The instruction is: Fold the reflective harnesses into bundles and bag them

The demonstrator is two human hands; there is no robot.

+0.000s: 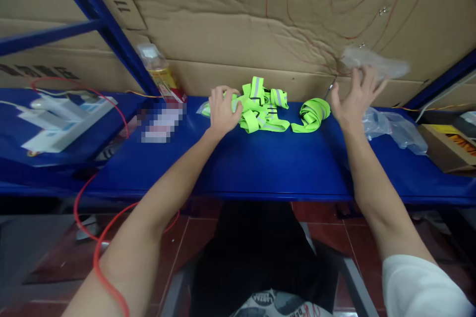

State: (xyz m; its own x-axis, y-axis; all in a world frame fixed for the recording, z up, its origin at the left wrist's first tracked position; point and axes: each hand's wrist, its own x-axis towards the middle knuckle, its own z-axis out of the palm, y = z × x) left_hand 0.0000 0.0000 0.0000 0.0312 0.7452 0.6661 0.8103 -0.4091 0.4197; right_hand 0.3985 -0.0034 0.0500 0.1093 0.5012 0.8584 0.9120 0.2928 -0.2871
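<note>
A neon-yellow reflective strap vest (262, 111) with grey stripes and black buckles lies bunched near the back of the blue table. My left hand (225, 111) is over its left end, fingers curved down onto the yellow webbing; a bit of clear plastic pokes out beside them. To the right lies a loosely rolled reflective strap (314, 113). My right hand (355, 96) is raised past that roll, its fingers spread. Just behind those fingers, a blurred clear plastic bag (388, 65) is in the air against the cardboard; whether they touch it is unclear.
More clear plastic bags (403, 131) lie on the right, beside an open cardboard box (446, 151). At left stand a bottle (161, 74) and a white power strip (67, 124). A red cable (97, 252) loops by my left arm. Cardboard (223, 34) backs the blue table (275, 168).
</note>
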